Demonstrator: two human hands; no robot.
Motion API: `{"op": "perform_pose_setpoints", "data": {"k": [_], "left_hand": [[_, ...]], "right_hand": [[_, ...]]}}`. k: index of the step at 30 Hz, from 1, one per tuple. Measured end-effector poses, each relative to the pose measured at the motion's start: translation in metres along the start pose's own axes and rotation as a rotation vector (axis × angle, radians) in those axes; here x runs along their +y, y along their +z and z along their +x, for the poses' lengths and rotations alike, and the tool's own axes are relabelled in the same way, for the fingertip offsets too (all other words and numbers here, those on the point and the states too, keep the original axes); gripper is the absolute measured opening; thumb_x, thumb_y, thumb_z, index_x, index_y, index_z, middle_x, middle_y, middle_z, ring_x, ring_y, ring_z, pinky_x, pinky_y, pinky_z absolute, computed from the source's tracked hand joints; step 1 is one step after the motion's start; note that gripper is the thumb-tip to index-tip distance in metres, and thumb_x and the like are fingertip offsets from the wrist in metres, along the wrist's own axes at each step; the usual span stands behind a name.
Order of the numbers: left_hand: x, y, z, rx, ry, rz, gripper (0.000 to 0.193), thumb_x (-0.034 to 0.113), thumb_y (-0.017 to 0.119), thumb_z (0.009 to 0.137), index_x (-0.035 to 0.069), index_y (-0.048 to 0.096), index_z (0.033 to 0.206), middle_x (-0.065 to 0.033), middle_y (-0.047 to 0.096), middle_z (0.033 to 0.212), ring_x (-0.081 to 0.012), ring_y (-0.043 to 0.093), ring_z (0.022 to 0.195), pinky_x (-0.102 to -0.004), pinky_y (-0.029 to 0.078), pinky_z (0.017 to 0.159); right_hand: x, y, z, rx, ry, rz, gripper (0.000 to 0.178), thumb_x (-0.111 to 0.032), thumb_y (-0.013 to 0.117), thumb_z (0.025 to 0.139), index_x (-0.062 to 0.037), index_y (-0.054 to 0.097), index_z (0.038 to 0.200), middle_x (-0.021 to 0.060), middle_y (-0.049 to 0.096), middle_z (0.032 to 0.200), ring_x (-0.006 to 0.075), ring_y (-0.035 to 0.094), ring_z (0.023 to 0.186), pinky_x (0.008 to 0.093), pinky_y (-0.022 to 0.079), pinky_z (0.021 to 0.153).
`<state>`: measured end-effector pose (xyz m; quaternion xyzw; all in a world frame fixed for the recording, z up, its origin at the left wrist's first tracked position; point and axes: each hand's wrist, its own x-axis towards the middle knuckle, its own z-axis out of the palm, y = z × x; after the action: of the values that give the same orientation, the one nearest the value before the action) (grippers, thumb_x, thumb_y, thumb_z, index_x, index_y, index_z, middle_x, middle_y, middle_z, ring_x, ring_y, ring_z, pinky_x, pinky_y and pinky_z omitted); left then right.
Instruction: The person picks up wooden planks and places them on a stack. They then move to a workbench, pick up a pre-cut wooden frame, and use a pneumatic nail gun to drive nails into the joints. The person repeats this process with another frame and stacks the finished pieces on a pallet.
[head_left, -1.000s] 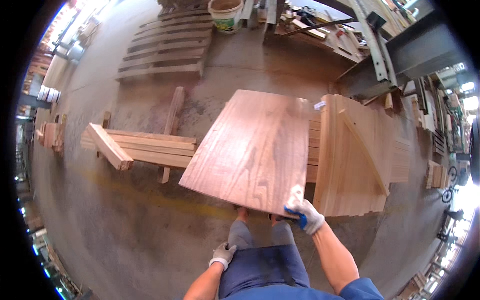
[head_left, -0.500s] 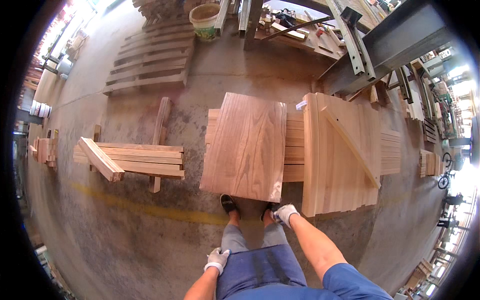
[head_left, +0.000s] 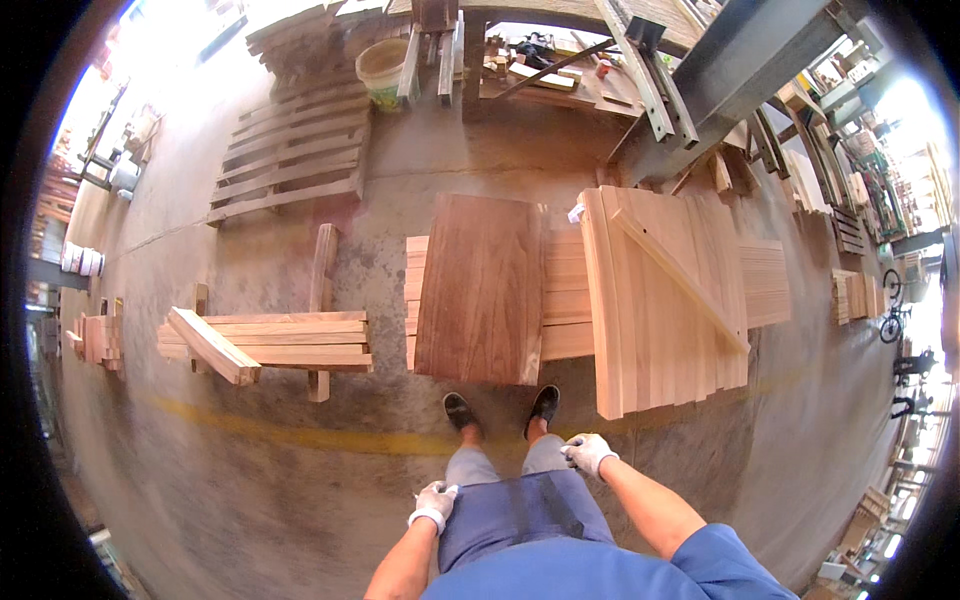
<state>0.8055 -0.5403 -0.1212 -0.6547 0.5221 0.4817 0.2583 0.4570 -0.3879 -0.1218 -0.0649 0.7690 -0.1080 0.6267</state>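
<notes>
A dark brown wood panel lies across a stack of pale boards, in front of my shoes. To its right, a stack of lighter panels rests on the same boards, with a narrow wood strip lying slantwise on top. My left hand, in a pale glove, is beside the blue apron with its fingers curled in. My right hand, also gloved, hangs over my right thigh with its fingers bent inward. Whatever either hand may hold is hidden. Neither hand touches the panels.
Long wood pieces rest on crosswise supports to the left. Farther back stand a slatted pallet and a bucket. A steel beam rises at the back right. A yellow line crosses the floor.
The dark panel now lies farther from me and straighter on the boards, uncovering my shoes. My right hand has drawn back from near its edge. The whole view has shifted slightly.
</notes>
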Motion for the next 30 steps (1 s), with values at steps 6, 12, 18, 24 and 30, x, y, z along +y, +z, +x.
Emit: {"op": "perform_pose_setpoints", "data": {"k": [6, 12, 18, 24, 30], "left_hand": [[0.016, -0.004, -0.010, 0.028, 0.064, 0.066, 0.043, 0.034, 0.071, 0.090, 0.005, 0.069, 0.122, -0.0161, 0.070, 0.121, -0.0272, 0.066, 0.115, -0.0340, 0.048, 0.100], [0.033, 0.004, -0.013, 0.020, 0.146, 0.055, 0.049, 0.040, 0.069, 0.089, 0.005, 0.067, 0.124, -0.0182, 0.068, 0.124, -0.0303, 0.063, 0.120, -0.0359, 0.045, 0.105], [0.063, 0.033, -0.033, 0.038, 0.204, 0.153, 0.054, 0.042, 0.065, 0.090, 0.005, 0.065, 0.128, -0.0194, 0.064, 0.129, -0.0328, 0.060, 0.123, -0.0377, 0.043, 0.107], [0.116, 0.028, -0.077, 0.048, 0.321, 0.485, 0.051, 0.042, 0.063, 0.090, 0.008, 0.065, 0.128, -0.0189, 0.065, 0.128, -0.0350, 0.059, 0.123, -0.0390, 0.044, 0.106], [0.099, 0.008, -0.037, -0.022, 0.397, 0.212, 0.042, 0.036, 0.066, 0.092, 0.006, 0.070, 0.121, -0.0170, 0.068, 0.124, -0.0287, 0.063, 0.118, -0.0345, 0.046, 0.103]], "right_hand": [[0.053, -0.025, -0.023, 0.089, 0.078, 0.199, 0.023, -0.021, 0.070, 0.090, -0.0023, 0.074, 0.103, 0.0081, 0.074, 0.086, 0.0154, 0.069, 0.072, 0.0298, 0.055, 0.065], [0.086, -0.046, -0.037, 0.131, 0.118, 0.318, 0.018, -0.018, 0.070, 0.091, -0.0034, 0.075, 0.100, 0.0083, 0.073, 0.085, 0.0155, 0.069, 0.070, 0.0310, 0.053, 0.062], [0.102, -0.071, -0.030, 0.122, 0.054, 0.337, 0.015, -0.013, 0.069, 0.091, -0.0006, 0.072, 0.099, 0.0094, 0.072, 0.085, 0.0168, 0.067, 0.069, 0.0317, 0.055, 0.062], [0.121, -0.082, -0.031, 0.180, 0.008, 0.426, 0.014, -0.013, 0.070, 0.091, -0.0004, 0.071, 0.096, 0.0076, 0.071, 0.082, 0.0145, 0.066, 0.066, 0.0295, 0.055, 0.061], [0.130, -0.053, -0.070, 0.270, 0.050, 0.567, 0.012, -0.013, 0.069, 0.092, -0.0012, 0.070, 0.096, 0.0077, 0.070, 0.082, 0.0153, 0.066, 0.066, 0.0312, 0.055, 0.060]]}}
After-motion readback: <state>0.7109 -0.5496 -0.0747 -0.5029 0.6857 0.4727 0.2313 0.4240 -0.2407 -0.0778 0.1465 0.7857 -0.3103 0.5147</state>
